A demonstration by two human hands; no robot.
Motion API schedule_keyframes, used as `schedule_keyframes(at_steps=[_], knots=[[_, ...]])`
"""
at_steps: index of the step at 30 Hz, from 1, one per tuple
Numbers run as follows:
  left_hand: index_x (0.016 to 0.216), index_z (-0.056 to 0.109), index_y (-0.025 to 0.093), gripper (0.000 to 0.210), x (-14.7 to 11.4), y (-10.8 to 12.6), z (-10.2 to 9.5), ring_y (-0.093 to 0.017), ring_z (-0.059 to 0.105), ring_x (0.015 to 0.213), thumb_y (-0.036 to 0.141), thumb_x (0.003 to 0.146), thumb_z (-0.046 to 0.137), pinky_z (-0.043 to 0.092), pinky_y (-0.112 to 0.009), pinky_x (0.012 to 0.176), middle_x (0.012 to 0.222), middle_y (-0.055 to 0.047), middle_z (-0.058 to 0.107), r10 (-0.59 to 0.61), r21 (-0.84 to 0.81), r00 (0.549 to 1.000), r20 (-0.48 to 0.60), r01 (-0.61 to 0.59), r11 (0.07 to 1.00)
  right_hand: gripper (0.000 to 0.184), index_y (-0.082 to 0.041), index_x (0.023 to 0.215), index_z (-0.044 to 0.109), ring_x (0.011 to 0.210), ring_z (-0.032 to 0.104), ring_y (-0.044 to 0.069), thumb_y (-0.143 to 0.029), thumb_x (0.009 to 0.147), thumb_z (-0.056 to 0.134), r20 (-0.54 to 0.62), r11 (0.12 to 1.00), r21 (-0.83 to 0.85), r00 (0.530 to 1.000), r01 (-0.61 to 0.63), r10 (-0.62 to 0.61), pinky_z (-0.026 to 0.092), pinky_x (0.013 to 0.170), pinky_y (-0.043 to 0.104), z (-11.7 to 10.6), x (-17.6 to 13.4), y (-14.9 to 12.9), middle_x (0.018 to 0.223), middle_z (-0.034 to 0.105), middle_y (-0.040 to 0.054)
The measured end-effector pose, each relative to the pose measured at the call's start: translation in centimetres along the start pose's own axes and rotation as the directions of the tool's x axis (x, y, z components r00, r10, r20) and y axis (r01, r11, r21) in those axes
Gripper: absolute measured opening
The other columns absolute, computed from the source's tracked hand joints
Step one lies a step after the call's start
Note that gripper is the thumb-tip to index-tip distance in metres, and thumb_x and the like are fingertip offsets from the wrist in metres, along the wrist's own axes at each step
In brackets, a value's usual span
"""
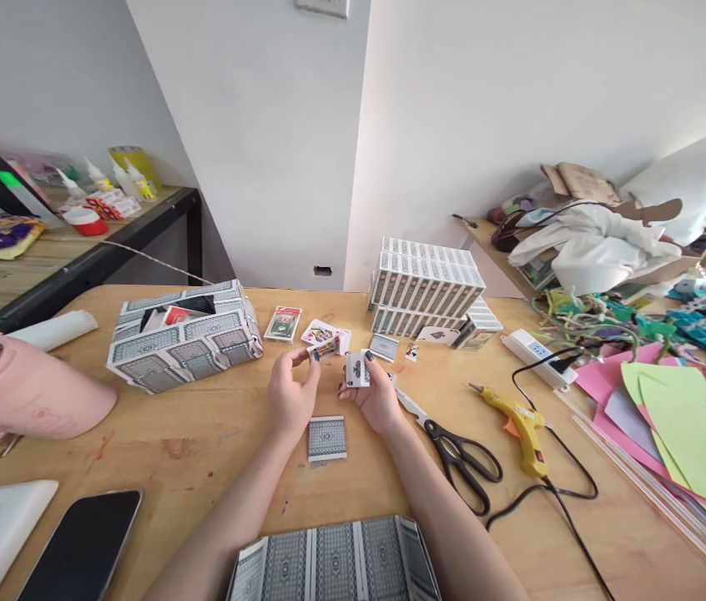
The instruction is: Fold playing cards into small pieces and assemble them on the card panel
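Observation:
My right hand (381, 396) grips a small spade playing card (356, 369), its face toward me and my thumb along its right edge. Beside it, my left hand (294, 391) is closed in a pinch, with a playing card (326, 347) at its fingertips. More face-up cards (319, 331) lie just behind that one, partly covered. Between my forearms rests a square folded card piece (328, 438), patterned back up. Close to my body stands a box made of folded cards (334, 561), cut off by the lower edge.
Scissors (456, 455) and a yellow glue gun (519, 426) with its cord lie to the right. Stacked card boxes (425, 280) stand at the back. A card-built container (184, 351), a pink tumbler (46, 388) and a phone (81, 547) are on the left.

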State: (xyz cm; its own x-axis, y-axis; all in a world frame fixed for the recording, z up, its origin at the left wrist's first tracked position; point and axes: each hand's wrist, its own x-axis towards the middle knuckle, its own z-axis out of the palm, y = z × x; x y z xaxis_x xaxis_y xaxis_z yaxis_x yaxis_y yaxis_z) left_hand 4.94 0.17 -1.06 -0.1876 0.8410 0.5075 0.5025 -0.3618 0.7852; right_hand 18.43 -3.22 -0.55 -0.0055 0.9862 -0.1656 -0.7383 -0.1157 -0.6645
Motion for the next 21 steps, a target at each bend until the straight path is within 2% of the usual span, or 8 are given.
schedule_keyframes(at_steps=[2,4,7,10,14,18,21], knots=[[0.091,0.055,0.018,0.018,-0.1,0.1,0.0,-0.016,0.060,0.078,0.024,0.074,0.057,0.048,-0.031,0.075,0.083,-0.004,0.062,0.033,-0.019,0.999,0.042,-0.032,0.999,0.028,-0.018,0.082,0.062,0.058,0.061,0.016,-0.044,0.071,0.064,-0.005,1.000,-0.004,1.000,0.011,-0.011,0.052,0.054,0.030,0.0,0.1,0.0,0.072,0.064,0.0024],[0.089,0.053,0.018,0.016,-0.1,0.3,-0.1,-0.014,0.059,0.074,0.022,0.073,0.057,0.049,-0.029,0.072,0.081,-0.002,0.060,0.093,-0.068,0.987,0.130,-0.084,0.994,0.027,-0.018,0.083,0.062,0.063,0.061,0.017,-0.043,0.071,0.064,-0.024,0.999,-0.014,0.999,0.041,-0.041,0.052,0.058,0.032,0.3,0.1,-0.1,0.077,0.064,0.0027],[0.083,0.050,0.019,0.013,-0.2,0.9,-0.4,-0.015,0.058,0.080,0.018,0.072,0.057,0.048,-0.029,0.073,0.087,-0.003,0.058,0.222,-0.144,0.929,0.297,-0.187,0.972,0.024,-0.020,0.083,0.062,0.072,0.060,0.018,-0.040,0.071,0.064,-0.050,0.994,-0.056,0.994,0.095,-0.097,0.051,0.062,0.030,0.8,0.1,-0.2,0.083,0.064,0.0026],[0.076,0.047,0.019,0.014,-0.2,1.4,-0.8,-0.020,0.053,0.098,0.013,0.069,0.057,0.045,-0.034,0.083,0.102,-0.006,0.055,0.308,-0.141,0.866,0.393,-0.274,0.951,0.021,-0.021,0.082,0.063,0.071,0.058,0.017,-0.039,0.071,0.064,-0.034,0.987,-0.116,0.993,0.109,-0.114,0.049,0.061,0.028,1.0,0.0,-0.2,0.079,0.063,0.0014],[0.069,0.044,0.019,0.017,-0.1,1.8,-1.1,-0.022,0.049,0.103,0.009,0.066,0.057,0.042,-0.039,0.088,0.117,-0.008,0.050,0.365,-0.100,0.816,0.447,-0.360,0.928,0.022,-0.021,0.087,0.063,0.062,0.054,0.012,-0.037,0.071,0.065,-0.018,0.976,-0.190,0.994,0.102,-0.107,0.044,0.055,0.024,0.7,0.0,0.0,0.076,0.060,-0.0008],[0.065,0.043,0.019,0.017,-0.3,1.8,-1.0,-0.017,0.054,0.087,0.008,0.067,0.056,0.045,-0.034,0.080,0.114,-0.008,0.049,0.383,-0.123,0.785,0.487,-0.372,0.920,0.025,-0.021,0.089,0.063,0.058,0.052,0.011,-0.039,0.071,0.064,-0.031,0.966,-0.243,0.995,0.088,-0.099,0.040,0.053,0.023,0.5,0.1,0.1,0.075,0.060,-0.0010],[0.064,0.042,0.019,0.016,-0.5,1.8,-0.9,-0.013,0.053,0.075,0.009,0.068,0.055,0.047,-0.031,0.071,0.110,-0.007,0.048,0.378,-0.136,0.793,0.478,-0.358,0.924,0.026,-0.021,0.089,0.063,0.061,0.053,0.012,-0.039,0.071,0.063,-0.044,0.962,-0.259,0.994,0.089,-0.104,0.042,0.057,0.024,0.6,0.0,0.1,0.078,0.062,-0.0005]])
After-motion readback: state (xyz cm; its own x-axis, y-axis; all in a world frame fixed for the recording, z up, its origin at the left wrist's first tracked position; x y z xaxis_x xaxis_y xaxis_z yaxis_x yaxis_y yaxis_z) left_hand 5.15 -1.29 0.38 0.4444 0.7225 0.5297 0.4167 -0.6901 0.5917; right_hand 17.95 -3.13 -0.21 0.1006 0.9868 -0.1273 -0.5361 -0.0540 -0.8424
